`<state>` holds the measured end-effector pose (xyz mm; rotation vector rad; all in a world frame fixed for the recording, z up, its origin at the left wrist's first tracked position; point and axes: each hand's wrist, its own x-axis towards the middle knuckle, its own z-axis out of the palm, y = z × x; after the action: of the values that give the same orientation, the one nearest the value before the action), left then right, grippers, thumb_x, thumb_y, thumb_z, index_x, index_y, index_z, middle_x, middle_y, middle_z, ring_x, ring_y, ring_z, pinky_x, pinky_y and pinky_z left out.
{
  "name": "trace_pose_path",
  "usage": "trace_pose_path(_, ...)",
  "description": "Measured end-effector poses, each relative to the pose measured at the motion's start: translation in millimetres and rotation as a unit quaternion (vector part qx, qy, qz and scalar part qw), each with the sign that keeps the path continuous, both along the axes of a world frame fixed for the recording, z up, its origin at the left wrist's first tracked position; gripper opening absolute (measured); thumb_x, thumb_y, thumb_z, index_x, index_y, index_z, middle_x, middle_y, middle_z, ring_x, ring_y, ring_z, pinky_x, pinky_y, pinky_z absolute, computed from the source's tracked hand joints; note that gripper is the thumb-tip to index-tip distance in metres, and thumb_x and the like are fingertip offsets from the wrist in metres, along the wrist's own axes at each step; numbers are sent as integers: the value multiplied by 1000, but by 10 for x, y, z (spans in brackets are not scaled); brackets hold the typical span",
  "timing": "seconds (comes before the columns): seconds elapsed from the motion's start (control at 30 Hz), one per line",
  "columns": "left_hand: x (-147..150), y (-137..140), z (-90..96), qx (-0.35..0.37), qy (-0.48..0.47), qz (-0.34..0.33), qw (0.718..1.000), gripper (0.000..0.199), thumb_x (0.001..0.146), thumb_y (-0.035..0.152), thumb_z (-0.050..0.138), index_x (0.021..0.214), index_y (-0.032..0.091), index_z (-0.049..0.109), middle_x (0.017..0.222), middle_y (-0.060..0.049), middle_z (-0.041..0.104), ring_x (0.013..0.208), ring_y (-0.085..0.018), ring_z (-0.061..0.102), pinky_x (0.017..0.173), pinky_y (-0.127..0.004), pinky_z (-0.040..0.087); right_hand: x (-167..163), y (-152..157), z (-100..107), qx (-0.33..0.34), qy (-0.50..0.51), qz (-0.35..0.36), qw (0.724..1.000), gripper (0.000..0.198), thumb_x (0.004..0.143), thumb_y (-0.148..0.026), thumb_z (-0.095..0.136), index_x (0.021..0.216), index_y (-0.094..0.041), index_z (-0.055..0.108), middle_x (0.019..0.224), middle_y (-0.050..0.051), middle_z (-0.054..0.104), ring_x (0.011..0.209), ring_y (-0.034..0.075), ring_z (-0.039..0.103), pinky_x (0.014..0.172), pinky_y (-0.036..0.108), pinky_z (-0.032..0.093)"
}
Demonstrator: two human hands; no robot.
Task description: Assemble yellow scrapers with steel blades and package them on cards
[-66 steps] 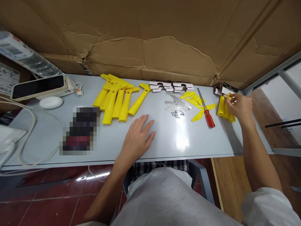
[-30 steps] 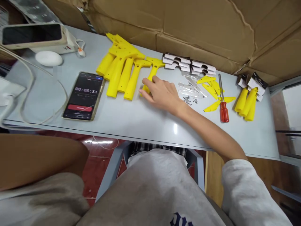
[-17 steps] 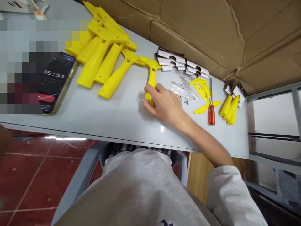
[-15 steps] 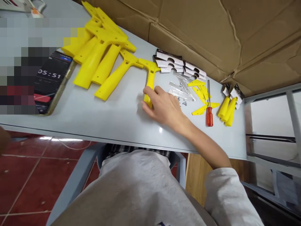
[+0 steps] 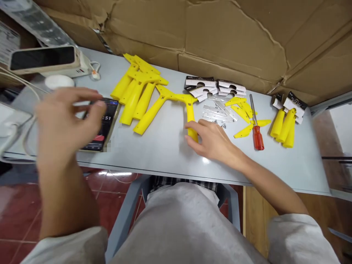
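My right hand (image 5: 213,141) rests on the grey table (image 5: 165,150), its fingers closed around the lower end of a yellow scraper handle (image 5: 190,112) lying flat. My left hand (image 5: 64,123) hovers blurred above the left side of the table, fingers apart and empty, in front of a black phone (image 5: 106,124) showing a timer. A pile of yellow scraper handles (image 5: 137,95) lies left of the held one. Metal blades (image 5: 217,110), small screws (image 5: 222,124), yellow blade covers (image 5: 243,110) and a red-handled screwdriver (image 5: 256,128) lie to the right of my right hand.
Black-and-white card sleeves (image 5: 213,87) lie by the cardboard wall (image 5: 220,36). Assembled yellow scrapers (image 5: 286,123) sit at the far right. A second phone on a power strip (image 5: 44,58), a white puck (image 5: 59,81) and cables occupy the left end.
My right hand has drawn the yellow handle out of the pile toward me and holds its end. My left hand has risen into view over the phone. The camera swung back left.
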<state>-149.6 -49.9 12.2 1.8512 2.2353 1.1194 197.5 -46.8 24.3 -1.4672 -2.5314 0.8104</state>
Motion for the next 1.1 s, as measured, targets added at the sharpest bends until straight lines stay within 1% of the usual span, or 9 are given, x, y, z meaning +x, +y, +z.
trace_pose_path(0.1, -59, -13, -145, -18, 79, -64, 995, 34, 89, 40, 67, 112, 20, 82, 117, -9, 83, 107, -28, 77, 99, -51, 68, 146, -87, -9, 14, 25, -12, 1000, 51, 108, -52, 47, 146, -27, 72, 105, 7, 61, 81, 3, 37, 81, 20, 23)
trace_pose_path(0.17, -36, -31, -188, -7, 84, -60, 995, 38, 91, 42, 64, 115, 19, 82, 121, -12, 83, 114, -30, 77, 95, -49, 69, 245, -119, -5, 21, 35, -22, 999, 51, 107, -52, 48, 145, -28, 73, 105, 6, 62, 81, 4, 39, 82, 19, 24)
trace_pose_path(0.3, 83, -14, -127, 64, 83, -60, 993, 37, 94, 38, 65, 117, 15, 82, 122, -16, 83, 112, -31, 79, 85, -45, 70, 418, -127, -16, 34, 41, -32, 998, 52, 106, -53, 48, 145, -29, 73, 108, 6, 63, 83, 4, 44, 84, 19, 28)
trace_pose_path(0.43, 323, 108, -29, 72, 70, -113, 989, 32, 97, 35, 65, 115, 15, 81, 119, -15, 84, 109, -28, 79, 85, -41, 70, 494, -110, -111, 36, 40, -35, 998, 52, 105, -53, 51, 146, -29, 73, 111, 6, 64, 86, 5, 47, 86, 20, 30)
trace_pose_path(0.63, 905, 337, 12, 36, 42, -237, 970, 25, 100, 37, 64, 110, 19, 78, 114, -7, 84, 107, -21, 78, 95, -37, 66, 476, -58, -223, 11, 91, -33, 995, 48, 103, -51, 56, 141, -29, 75, 109, 2, 66, 83, 3, 47, 87, 19, 34)
trace_pose_path(0.73, 1161, 451, 0, -49, 7, -286, 957, 28, 99, 41, 63, 115, 22, 76, 115, -6, 83, 93, -20, 79, 87, -35, 65, 465, -11, -211, -11, 155, -17, 988, 47, 102, -49, 59, 136, -22, 77, 106, 2, 68, 80, 1, 48, 84, 17, 35)
trace_pose_path(0.8, 1273, 525, -7, -101, -20, -290, 951, 35, 99, 46, 63, 124, 23, 72, 119, -6, 83, 87, -20, 80, 84, -35, 64, 459, 16, -208, -22, 196, -4, 980, 46, 101, -46, 60, 134, -18, 77, 105, 3, 69, 82, 1, 51, 84, 16, 37)
trace_pose_path(0.87, 1332, 586, -5, -112, -24, -274, 955, 37, 99, 48, 63, 127, 24, 70, 122, -7, 83, 88, -21, 80, 84, -35, 63, 455, 34, -222, -36, 222, 3, 974, 46, 101, -44, 60, 133, -16, 77, 105, 4, 70, 83, 1, 52, 83, 15, 39)
trace_pose_path(1.1, 1284, 567, 78, 0, -14, -203, 979, 18, 102, 40, 64, 111, 27, 73, 118, -3, 81, 87, -18, 76, 79, -36, 63, 439, 55, -325, -31, 231, 15, 972, 47, 102, -46, 59, 134, -16, 76, 109, 3, 70, 83, 0, 52, 83, 14, 40)
